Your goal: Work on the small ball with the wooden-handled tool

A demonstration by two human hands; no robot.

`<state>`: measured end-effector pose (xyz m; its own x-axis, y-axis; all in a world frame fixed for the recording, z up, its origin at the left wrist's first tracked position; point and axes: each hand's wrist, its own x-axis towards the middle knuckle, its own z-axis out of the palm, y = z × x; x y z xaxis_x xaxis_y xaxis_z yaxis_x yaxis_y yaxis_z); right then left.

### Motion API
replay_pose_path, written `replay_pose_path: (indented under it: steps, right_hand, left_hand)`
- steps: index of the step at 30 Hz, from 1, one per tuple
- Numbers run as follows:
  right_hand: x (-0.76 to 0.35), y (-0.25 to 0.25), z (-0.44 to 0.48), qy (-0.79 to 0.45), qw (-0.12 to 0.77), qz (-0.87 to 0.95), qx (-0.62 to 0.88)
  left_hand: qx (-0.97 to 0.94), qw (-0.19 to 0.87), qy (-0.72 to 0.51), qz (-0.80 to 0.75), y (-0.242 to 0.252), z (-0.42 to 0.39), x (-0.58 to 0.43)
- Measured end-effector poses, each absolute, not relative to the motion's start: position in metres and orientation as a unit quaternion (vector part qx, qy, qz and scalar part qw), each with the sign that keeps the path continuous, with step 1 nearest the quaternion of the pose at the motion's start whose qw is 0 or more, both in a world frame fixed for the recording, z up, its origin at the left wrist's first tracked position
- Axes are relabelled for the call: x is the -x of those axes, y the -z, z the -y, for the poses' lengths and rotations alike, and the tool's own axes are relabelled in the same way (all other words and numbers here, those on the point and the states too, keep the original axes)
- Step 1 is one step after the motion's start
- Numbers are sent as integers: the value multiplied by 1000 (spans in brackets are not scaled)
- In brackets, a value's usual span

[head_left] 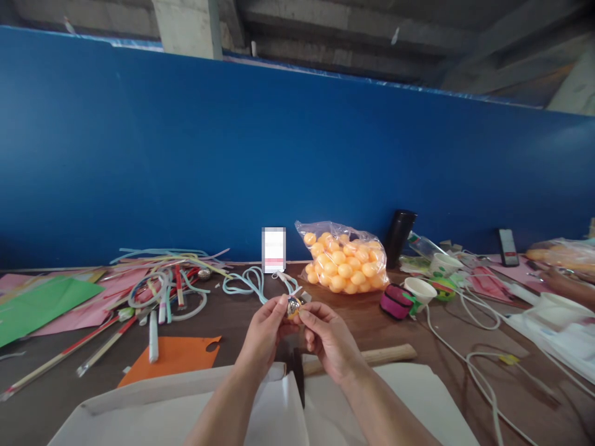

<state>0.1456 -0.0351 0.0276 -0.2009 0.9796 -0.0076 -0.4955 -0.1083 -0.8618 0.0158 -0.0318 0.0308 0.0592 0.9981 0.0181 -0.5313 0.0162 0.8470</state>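
Note:
My left hand and my right hand meet in front of me above the table, both pinched on one small shiny ball-like object with orange and silver parts. A light blue cord trails from near it onto the table. Below my hands lie a white sheet and a hammer with a wooden handle.
A clear bag of orange balls stands behind, with a black cup to its right. Straws, pens and coloured paper litter the left. Paper cups, a pink pouch and white cables lie right. Another person's arm reaches in at far right.

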Motion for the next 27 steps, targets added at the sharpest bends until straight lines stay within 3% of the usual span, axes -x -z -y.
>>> replay_pose_path:
  steps: [27]
  right_hand:
    - [-143,-24,33,-646,539,410,353]
  left_hand:
    - [-423,552,-609,-381,-24,32,-14]
